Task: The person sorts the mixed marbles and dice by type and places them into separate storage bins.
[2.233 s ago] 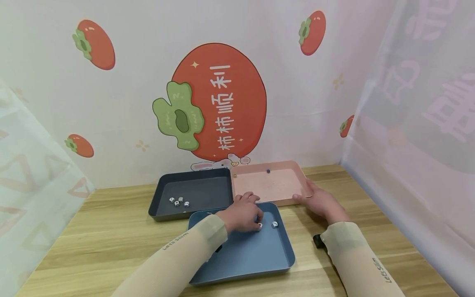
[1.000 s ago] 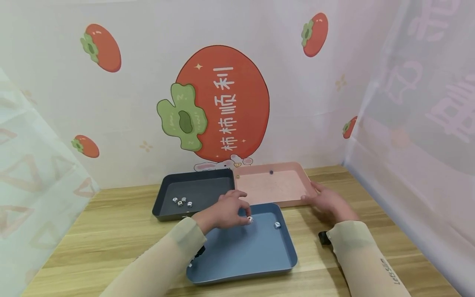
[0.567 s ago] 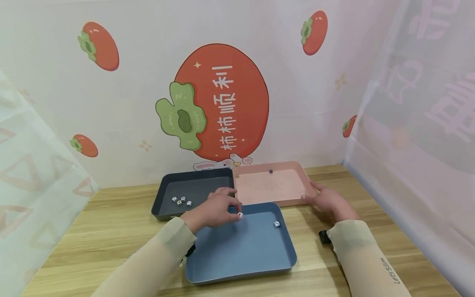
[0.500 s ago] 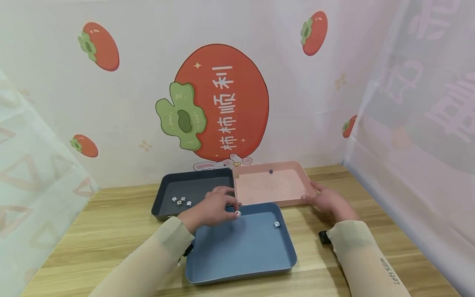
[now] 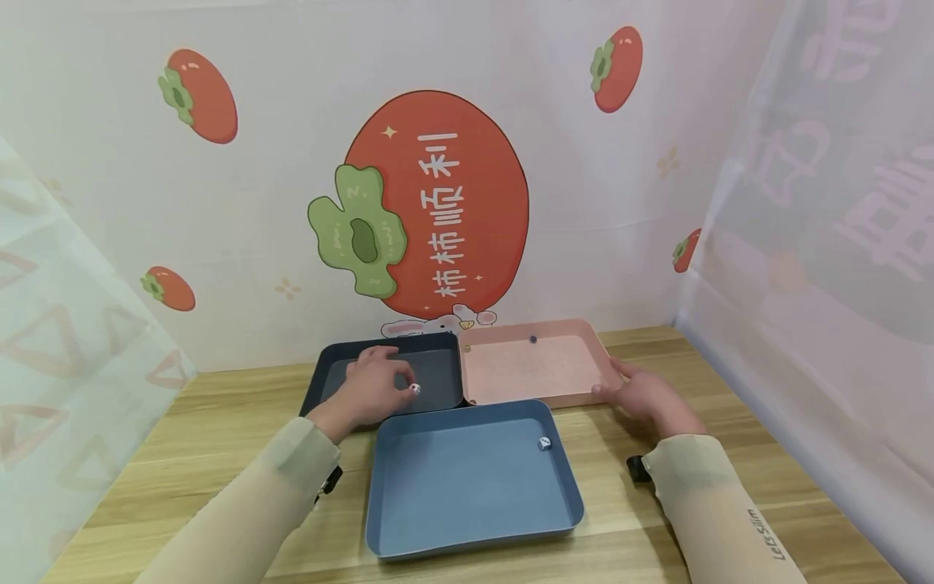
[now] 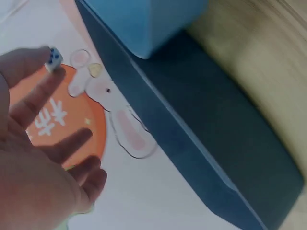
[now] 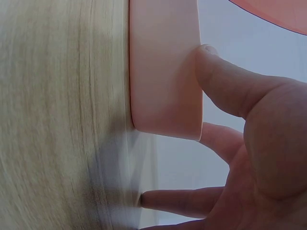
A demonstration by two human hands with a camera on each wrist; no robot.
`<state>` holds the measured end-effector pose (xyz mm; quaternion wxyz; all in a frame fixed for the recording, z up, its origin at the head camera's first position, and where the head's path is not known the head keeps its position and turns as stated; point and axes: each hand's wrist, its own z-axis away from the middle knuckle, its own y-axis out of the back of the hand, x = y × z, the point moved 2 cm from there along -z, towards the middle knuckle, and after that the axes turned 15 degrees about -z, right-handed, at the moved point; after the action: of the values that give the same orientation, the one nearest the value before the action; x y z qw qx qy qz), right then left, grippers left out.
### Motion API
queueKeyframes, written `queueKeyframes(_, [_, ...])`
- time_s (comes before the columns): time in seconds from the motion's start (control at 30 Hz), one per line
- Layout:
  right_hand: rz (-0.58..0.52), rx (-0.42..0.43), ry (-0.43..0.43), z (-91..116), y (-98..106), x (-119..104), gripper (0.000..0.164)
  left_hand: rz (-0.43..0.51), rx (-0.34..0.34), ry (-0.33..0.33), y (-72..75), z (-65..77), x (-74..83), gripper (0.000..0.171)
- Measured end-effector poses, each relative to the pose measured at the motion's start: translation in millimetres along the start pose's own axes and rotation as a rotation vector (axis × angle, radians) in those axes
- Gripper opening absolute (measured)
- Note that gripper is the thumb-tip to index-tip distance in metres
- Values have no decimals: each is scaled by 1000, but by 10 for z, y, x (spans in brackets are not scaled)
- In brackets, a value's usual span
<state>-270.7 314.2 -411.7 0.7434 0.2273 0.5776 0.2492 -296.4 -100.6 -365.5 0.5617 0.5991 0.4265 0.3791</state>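
Note:
My left hand (image 5: 374, 391) is over the dark grey tray (image 5: 441, 369), pinching a white die (image 5: 415, 388) between thumb and index finger. In the left wrist view the die (image 6: 53, 59) shows dark pips, and the other fingers are spread loosely. The hand and wrist cover the part of the tray where white dice lay earlier. At the near right corner of the pink tray (image 5: 503, 377) is my right hand (image 5: 649, 399). Its thumb touches the rim in the right wrist view, while the fingers extend past the corner. One white die (image 5: 545, 443) lies in the blue tray (image 5: 467, 503).
A small dark die (image 5: 533, 339) and a tiny yellowish piece (image 5: 468, 348) sit in the pink tray. The three trays stand close together on the wooden table (image 5: 168, 478). A printed sheet (image 5: 569, 203) hangs behind them.
My left hand has picked up the die in the blue tray and carried it left and away, over the dark tray. The right hand stays by the pink tray.

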Motion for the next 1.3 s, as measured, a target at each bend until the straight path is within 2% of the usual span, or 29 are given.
queueKeyframes(0.2, [20, 5, 8, 7, -7, 3, 90, 3, -19, 83, -63, 4, -213, 11])
queueKeyframes(0.37, [27, 7, 24, 7, 1, -7, 89, -14, -52, 110, -119, -30, -379, 12])
queueKeyframes(0.5, [32, 9, 34, 7, 5, -10, 89, -14, -42, 117, -145, -54, -476, 14])
queueKeyframes(0.73, [52, 10, 39, 11, -7, -5, 88, -40, 11, 160, -211, -57, -624, 44])
queueKeyframes(0.9, [59, 15, 45, 11, -18, -2, 88, -23, 4, 170, -247, -54, -685, 48])
queueKeyframes(1.03, [54, 13, 47, 8, -26, 10, 87, -16, -29, 169, -247, -50, -662, 49])
queueKeyframes(1.1, [50, 8, 47, 7, -27, 17, 87, -2, -51, 168, -229, -52, -602, 50])
queueKeyframes(1.2, [43, 0, 47, 6, -22, 21, 88, 19, -49, 146, -165, -62, -428, 52])
queueKeyframes(1.3, [33, 0, 46, 4, -12, 10, 88, 33, -10, 91, -69, -76, -160, 55])
